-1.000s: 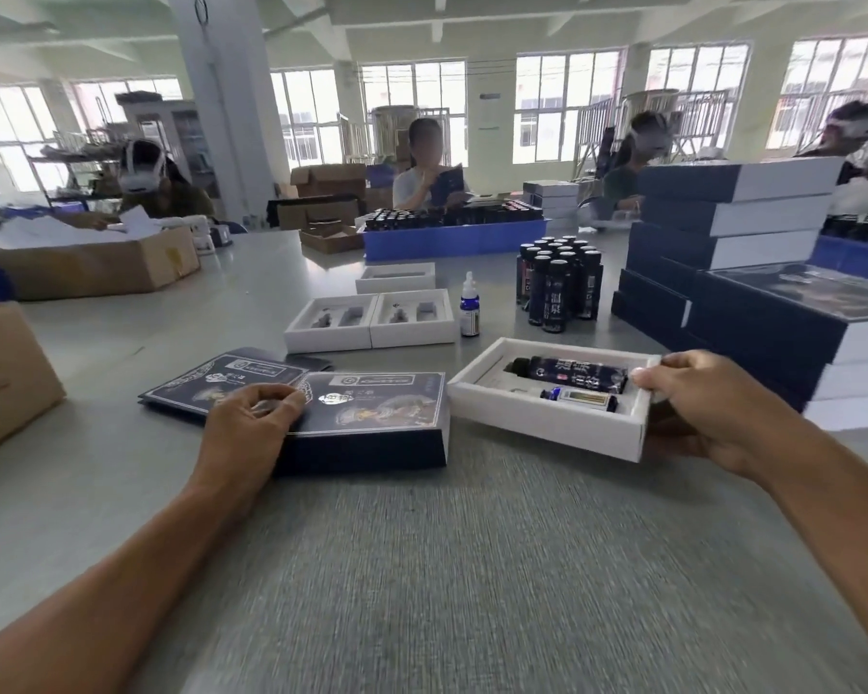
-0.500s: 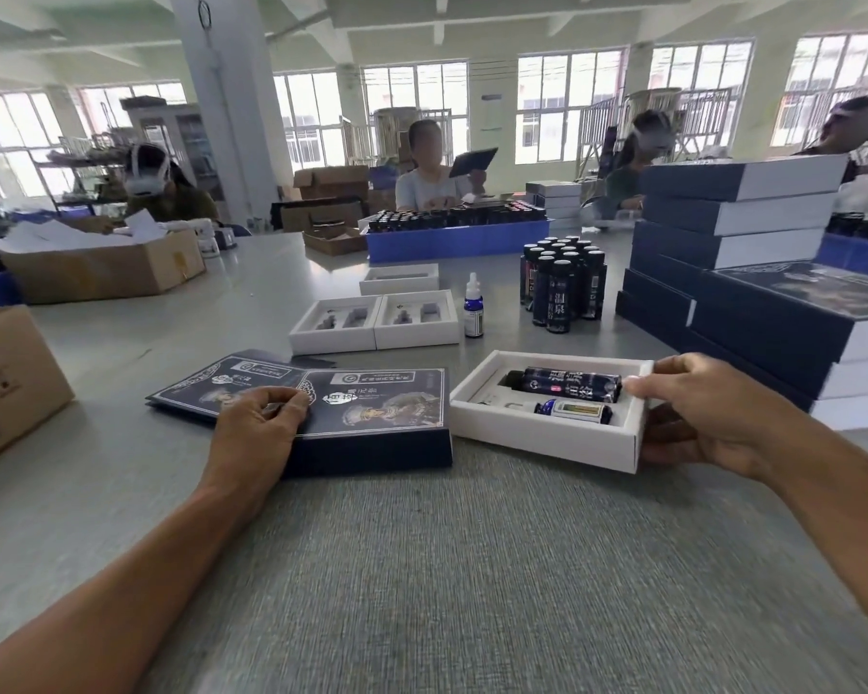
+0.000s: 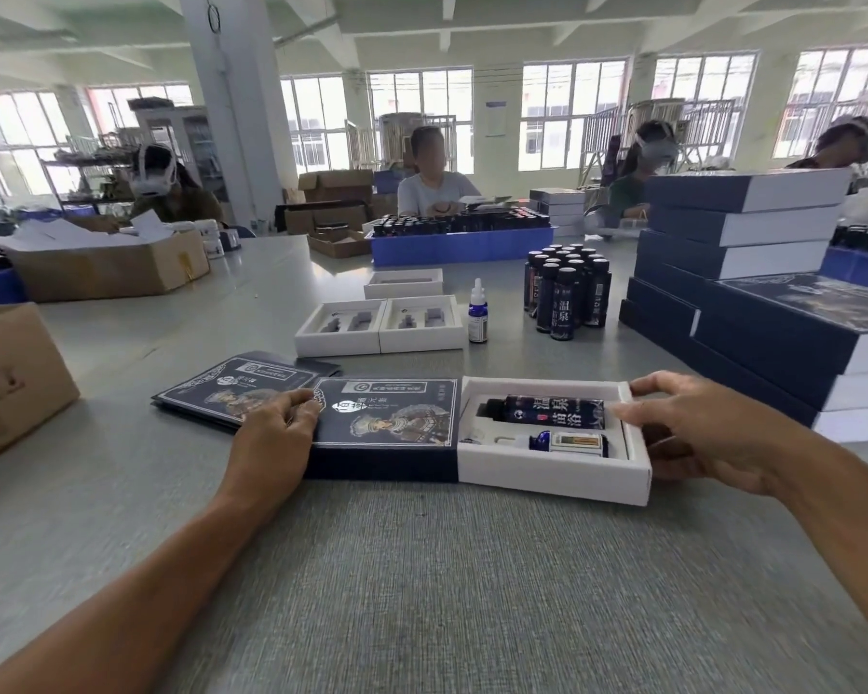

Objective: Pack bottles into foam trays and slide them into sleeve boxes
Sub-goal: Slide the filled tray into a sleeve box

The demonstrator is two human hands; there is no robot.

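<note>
The white foam tray (image 3: 554, 470) now meets the dark printed sleeve box (image 3: 387, 433); right hand (image 3: 697, 433) grips it, left hand (image 3: 276, 433) presses the sleeve flat, insertion starting.

Between the left hand (image 3: 271, 433) and right hand (image 3: 697, 433), the white foam tray (image 3: 552, 475) abuts the dark printed sleeve box (image 3: 387, 423). Beyond them stand two empty white trays (image 3: 379, 325); stacked dark boxes (image 3: 752, 313) rise behind the right hand.
</note>
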